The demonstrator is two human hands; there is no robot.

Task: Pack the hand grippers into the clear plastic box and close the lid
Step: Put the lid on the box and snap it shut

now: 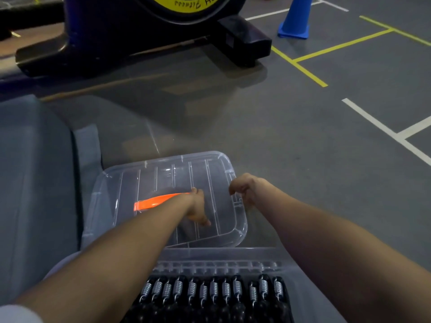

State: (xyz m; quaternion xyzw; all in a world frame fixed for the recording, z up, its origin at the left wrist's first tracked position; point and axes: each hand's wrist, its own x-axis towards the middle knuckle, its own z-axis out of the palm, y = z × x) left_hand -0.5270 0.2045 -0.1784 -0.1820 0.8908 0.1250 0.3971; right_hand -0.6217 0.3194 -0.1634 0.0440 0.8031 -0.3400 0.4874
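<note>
Box (291, 255): open, nearest me, on the floor.
Hand grippers (210, 292): rowed inside the box.
Lid (163, 176): just beyond the box.
Left hand (198, 208): on the lid, fingers spread.
Right hand (245, 188): fingers curled at lid's edge.

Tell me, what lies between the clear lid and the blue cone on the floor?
Only bare grey floor with painted lines lies between the lid and the blue cone, as the head view shows.

You're on a dim grey gym floor (303, 136) with taped lines, blue cone (295, 18), exercise machine (116, 36) behind.
</note>
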